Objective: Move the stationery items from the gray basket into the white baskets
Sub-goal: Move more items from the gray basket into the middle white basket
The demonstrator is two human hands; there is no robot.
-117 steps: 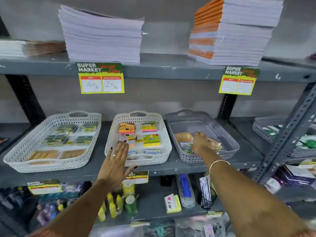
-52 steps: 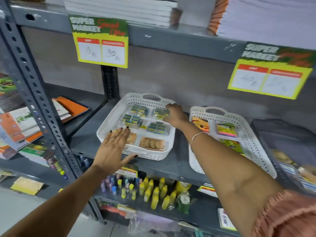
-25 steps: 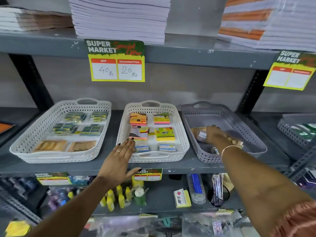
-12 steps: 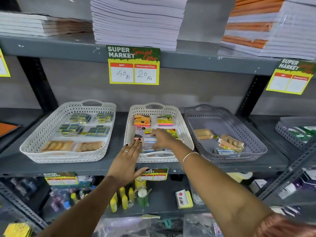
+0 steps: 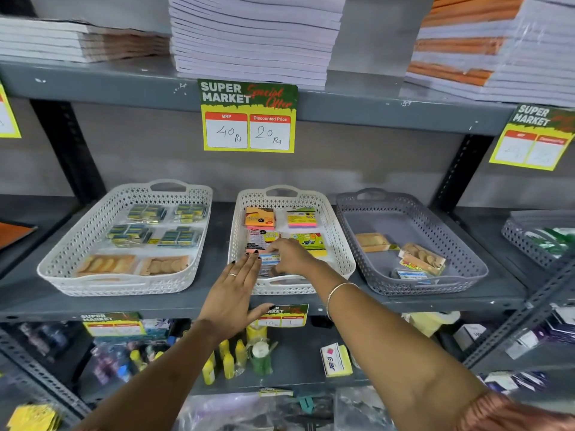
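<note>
On a gray shelf (image 5: 217,301), a left white basket (image 5: 77,244) held small packs. The left hand (image 5: 231,295) lay open and flat on the front rim of the middle white basket (image 5: 337,241), beside the right hand (image 5: 289,255), whose fingers pinched a small blue-and-white pack (image 5: 270,259) inside it. Rightmost, the gray basket (image 5: 460,244) held four packs.

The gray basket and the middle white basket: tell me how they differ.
The gray basket is mostly bare, with a few packs near its front; the middle white basket is nearly full of colourful pads. Both hands, right and left, are at the white basket; neither is at the gray one. Both baskets are perforated with handles.
</note>
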